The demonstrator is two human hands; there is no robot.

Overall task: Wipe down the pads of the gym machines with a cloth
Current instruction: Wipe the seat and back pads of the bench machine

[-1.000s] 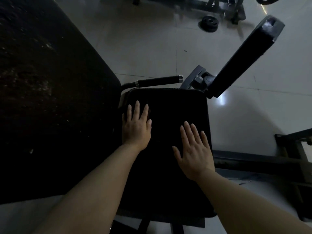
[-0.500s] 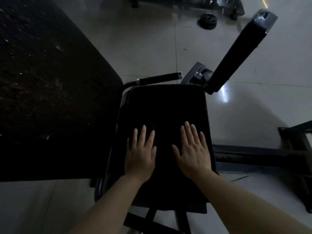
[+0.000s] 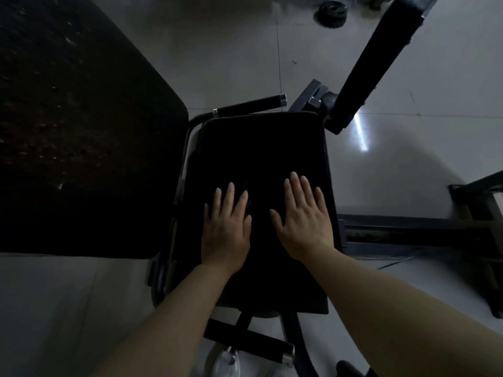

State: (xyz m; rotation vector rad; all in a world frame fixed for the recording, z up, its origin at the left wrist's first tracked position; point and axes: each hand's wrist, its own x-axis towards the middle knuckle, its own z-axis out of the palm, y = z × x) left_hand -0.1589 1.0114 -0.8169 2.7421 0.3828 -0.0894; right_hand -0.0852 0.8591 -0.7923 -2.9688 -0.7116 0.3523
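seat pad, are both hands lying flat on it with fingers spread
Yes, the left hand and right hand both lie palm down, fingers spread, on the black seat pad.

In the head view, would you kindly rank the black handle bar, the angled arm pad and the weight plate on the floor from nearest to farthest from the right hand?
From the right hand, flat on the seat pad:
1. Black handle bar, just beyond the pad's far edge.
2. Angled arm pad, up and to the right.
3. Weight plate, on the floor at the top.

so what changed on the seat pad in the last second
The left hand slid back along the seat pad toward the person, ending level with the right hand. The right hand stayed flat where it was. Both are open, gripping nothing; no cloth is visible.
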